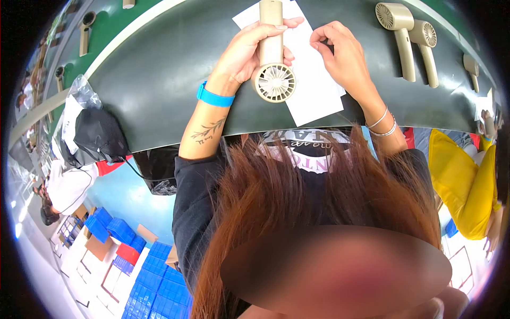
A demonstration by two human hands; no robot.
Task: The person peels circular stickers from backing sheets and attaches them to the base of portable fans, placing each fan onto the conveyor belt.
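My left hand (254,47) is closed around the handle of a beige handheld fan (272,50). The thumb lies across the handle, and fingertips show at its right side. The fan's round slotted grille faces up, at the end nearer to me. To its right, my right hand (342,56) is raised with thumb and fingertips drawn together in a pinch, apart from the fan. Whether anything small is between those fingertips cannot be made out. Beneath both hands, white paper sheets (314,103) lie on the dark table (170,58).
Two more beige fans, one left (396,21) and one right (425,40), lie at the right, with a smaller-looking one (472,69) beyond. A black bag (100,133) sits by the left edge. Blue crates (156,282) stand on the floor. A yellow-sleeved person (457,181) is at right.
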